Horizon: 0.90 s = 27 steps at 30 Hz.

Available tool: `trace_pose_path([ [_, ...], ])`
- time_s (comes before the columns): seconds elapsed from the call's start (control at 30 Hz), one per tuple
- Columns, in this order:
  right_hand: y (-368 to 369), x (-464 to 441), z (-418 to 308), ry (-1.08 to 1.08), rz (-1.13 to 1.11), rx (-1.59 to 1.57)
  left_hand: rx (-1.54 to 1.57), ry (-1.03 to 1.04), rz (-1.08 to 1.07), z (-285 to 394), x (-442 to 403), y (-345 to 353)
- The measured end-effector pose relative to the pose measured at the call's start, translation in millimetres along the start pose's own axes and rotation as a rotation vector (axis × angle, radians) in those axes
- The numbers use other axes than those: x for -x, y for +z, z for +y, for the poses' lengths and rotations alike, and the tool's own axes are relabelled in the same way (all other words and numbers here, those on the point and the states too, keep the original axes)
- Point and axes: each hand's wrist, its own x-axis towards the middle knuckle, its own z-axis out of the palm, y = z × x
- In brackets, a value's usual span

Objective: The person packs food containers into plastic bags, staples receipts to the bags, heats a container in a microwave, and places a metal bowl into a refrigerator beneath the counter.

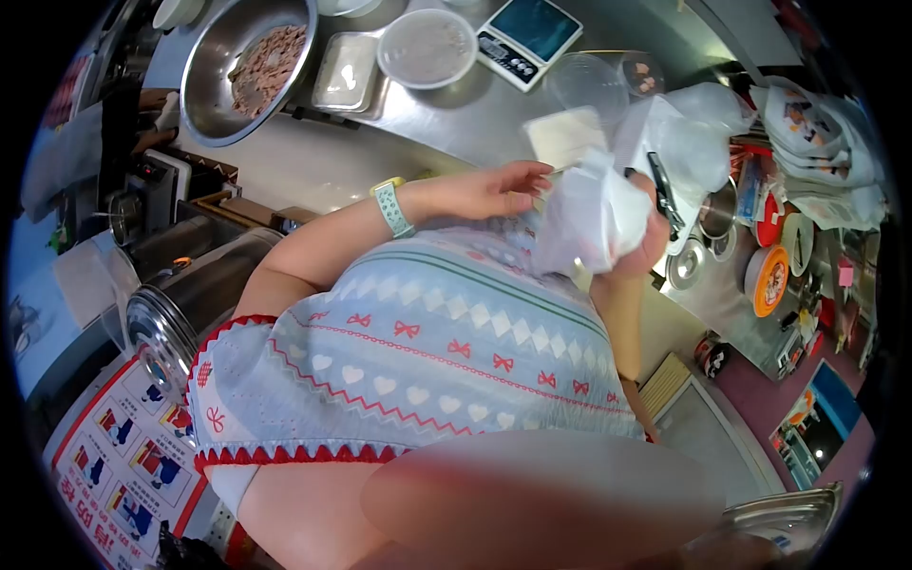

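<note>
My left hand point(496, 192), with a watch point(391, 209) on its wrist, reaches in from the left. Its thumb and fingers are apart, close beside a crumpled white plastic bag point(591, 214). My right hand point(648, 239) is closed round that bag from the right, partly hidden behind it. Just beyond my left fingertips is a pale, square, flat piece point(567, 136); whether the fingers touch it I cannot tell. A black-handled tool point(667, 198) shows beside my right hand, its kind unclear.
On the steel counter point(432, 119) are a steel bowl of minced filling point(271, 71), a rectangular container point(346, 72), a round lidded tub point(427, 49), a digital scale point(528, 43) and clear plastic tubs point(587, 84). White bags point(708, 133) and an orange-lidded tub point(767, 281) are at right.
</note>
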Motion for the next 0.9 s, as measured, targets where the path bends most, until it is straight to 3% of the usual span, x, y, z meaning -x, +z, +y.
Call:
trace_pose_path([
  [0.07, -2.7, -3.0, 12.2, 0.072, 0.171, -0.121, 0.28, -0.038, 0.044, -12.3, 6.9, 0.4],
  [0.1, 24.8, -33.4, 60.6, 0.056, 0.336, 0.013, 0.263, -0.037, 0.046, -15.4, 50.1, -33.9],
  [0.17, 43.0, -61.0, 83.5, 0.028, 0.491, 0.02, 0.901, 0.111, 0.302, -0.8, 77.1, -49.6],
  [0.2, 2.3, -34.6, 12.6, 0.04, 0.525, 0.057, 1.019, 0.189, 0.269, 7.1, 7.8, -3.4],
  [0.27, -12.6, -47.4, 6.4, -0.01, 0.73, 0.266, 0.984, 0.132, 0.261, 9.6, 14.5, -10.0],
  [0.37, -34.4, -51.3, 10.8, -0.08, 0.773, 0.363, 0.852, -0.043, 0.287, 4.6, 26.2, -24.2],
  [0.47, -80.9, -44.7, 9.8, -0.089, 0.74, 0.52, 0.632, -0.072, 0.57, 4.9, 23.3, -38.5],
  [0.6, -86.1, -37.2, 8.0, -0.109, 0.813, 0.628, 0.469, -0.138, 0.497, -6.3, 13.7, -42.3],
  [0.67, -84.5, -34.2, 3.8, -0.582, 0.795, 2.106, 0.397, -0.089, 0.611, -12.8, 7.8, -42.7],
  [0.7, -77.5, -31.5, 4.3, -0.589, 0.804, 2.106, 0.316, -0.025, 0.731, -7.7, 0.0, -42.7],
  [0.77, -50.6, -16.8, 18.6, -0.319, 0.41, 1.911, 0.342, 0.048, 0.79, 4.8, -16.7, -23.9],
  [0.83, -31.9, -11.6, 62.6, -0.029, 0.297, 1.193, -0.149, 0.025, 0.662, -3.9, -25.2, -12.3],
  [0.9, -31.5, -6.9, 68.5, 0.07, 0.386, 1.097, -0.038, 0.028, 0.587, -2.7, -31.9, -9.5],
])
